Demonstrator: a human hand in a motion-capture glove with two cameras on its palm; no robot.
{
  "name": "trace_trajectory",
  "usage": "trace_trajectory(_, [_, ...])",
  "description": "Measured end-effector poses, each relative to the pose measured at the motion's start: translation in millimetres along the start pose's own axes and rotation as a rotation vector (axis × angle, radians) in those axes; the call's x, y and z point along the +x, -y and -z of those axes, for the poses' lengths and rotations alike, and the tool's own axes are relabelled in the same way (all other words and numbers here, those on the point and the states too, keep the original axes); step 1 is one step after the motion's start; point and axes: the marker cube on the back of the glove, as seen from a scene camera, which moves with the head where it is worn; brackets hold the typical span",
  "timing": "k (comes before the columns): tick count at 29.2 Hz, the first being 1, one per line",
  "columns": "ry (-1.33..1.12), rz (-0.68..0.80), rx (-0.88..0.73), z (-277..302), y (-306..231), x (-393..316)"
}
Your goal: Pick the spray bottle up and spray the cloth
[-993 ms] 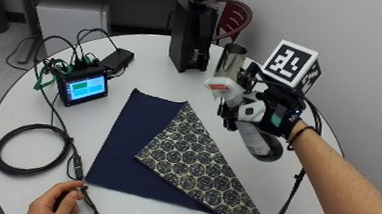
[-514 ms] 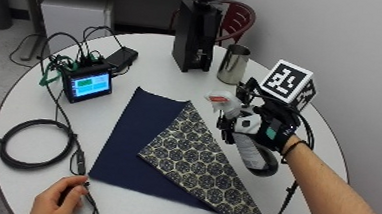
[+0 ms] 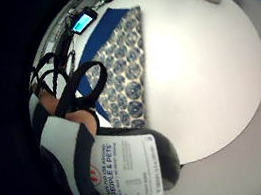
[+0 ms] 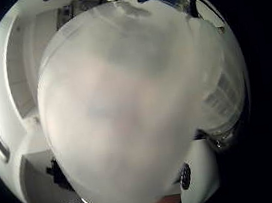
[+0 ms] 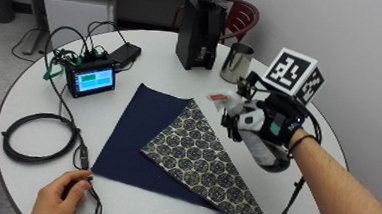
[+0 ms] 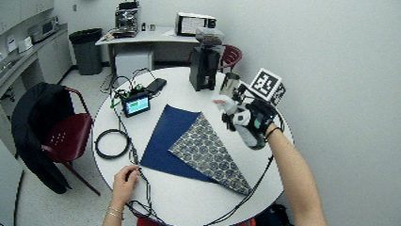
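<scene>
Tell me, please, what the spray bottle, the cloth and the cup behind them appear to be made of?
Spray bottle: apparently translucent plastic, with a printed paper-like label, gripped by the right hand.
Cloth: woven fabric, matte; navy with a patterned side folded over.
Cup: likely polished metal, judging by its reflective sheen.

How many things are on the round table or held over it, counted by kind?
Spray bottle, held in the gloved right hand: 1
Cloth: 1
Metal cup: 1
Tall black machine: 1
Small screen device: 1
Black power brick: 1
Coiled black cable: 1
Total: 7
</scene>
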Motion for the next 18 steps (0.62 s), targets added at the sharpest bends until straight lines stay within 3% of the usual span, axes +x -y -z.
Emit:
trace_trajectory(10, [-0.057,0.03,0.051,48,-14,-33])
trace_trajectory(18, [-0.031,-0.038,-0.038,-3,-7,0])
